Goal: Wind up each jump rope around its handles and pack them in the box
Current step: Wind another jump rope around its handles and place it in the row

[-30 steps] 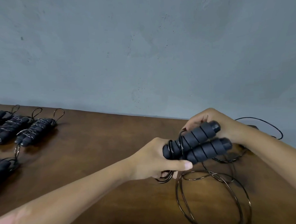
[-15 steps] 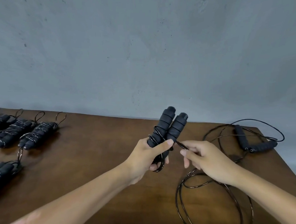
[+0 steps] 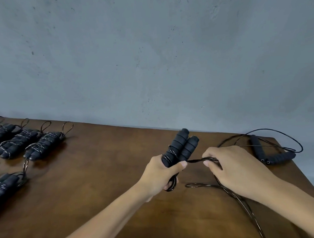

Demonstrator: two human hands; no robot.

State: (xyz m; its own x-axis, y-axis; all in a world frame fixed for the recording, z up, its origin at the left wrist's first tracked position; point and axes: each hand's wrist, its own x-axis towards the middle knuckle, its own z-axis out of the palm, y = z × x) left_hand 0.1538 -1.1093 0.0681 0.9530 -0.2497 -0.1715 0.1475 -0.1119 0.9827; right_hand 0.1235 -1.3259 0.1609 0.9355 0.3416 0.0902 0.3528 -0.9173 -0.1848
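My left hand (image 3: 159, 174) grips the lower end of two black foam handles (image 3: 184, 145) held side by side and pointing up and away. A few turns of thin dark rope wrap their lower part. My right hand (image 3: 232, 167) pinches the doubled rope (image 3: 198, 160) just right of the handles. The loose rest of that rope (image 3: 231, 191) trails over the table toward the lower right. No box is in view.
Several wound-up jump ropes (image 3: 43, 145) lie in rows at the table's left side. Another unwound rope with black handles (image 3: 271, 155) lies near the far right corner. The brown wooden table (image 3: 101, 174) ends at a grey wall; its right edge runs diagonally.
The handles swung from lying sideways to pointing upward in my left hand. My right hand left the handle tops and took hold of the rope beside them, pulling it rightward.
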